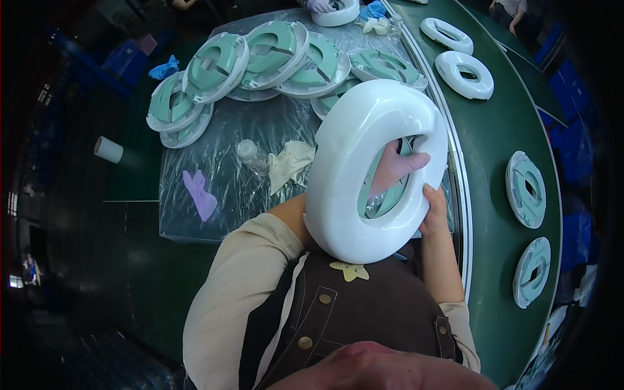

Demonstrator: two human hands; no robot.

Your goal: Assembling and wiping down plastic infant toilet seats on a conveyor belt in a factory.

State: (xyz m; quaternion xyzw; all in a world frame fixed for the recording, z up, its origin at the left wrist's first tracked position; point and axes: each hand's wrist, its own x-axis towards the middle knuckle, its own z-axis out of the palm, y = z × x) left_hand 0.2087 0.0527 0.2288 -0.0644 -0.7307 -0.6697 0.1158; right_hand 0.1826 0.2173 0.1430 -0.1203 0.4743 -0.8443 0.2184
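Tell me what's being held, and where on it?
A white oval ring: the left hand reaches through its opening to the inner right rim; the right hand grips its outer right edge.

Head-worn fisheye; faces down, close above fingers [417,160]; worktable [260,120] beyond.

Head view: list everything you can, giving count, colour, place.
held ring: 1, white, in hands
table: 1, greyish, centre
heaped rings: 8+, white/green, table
belt: 1, green, right
belt rings: 4+, white/green, right
bottle: 1, clear, table
cream pieces: 2, cream, table
glove: 1, purple, table
blue pieces: 2, blue, upper left, top
cylinder: 1, white, left
co-worker's hand: 1, lilac glove, top
left hand: 1, lilac glove, ring opening
right hand: 1, bare, ring's edge
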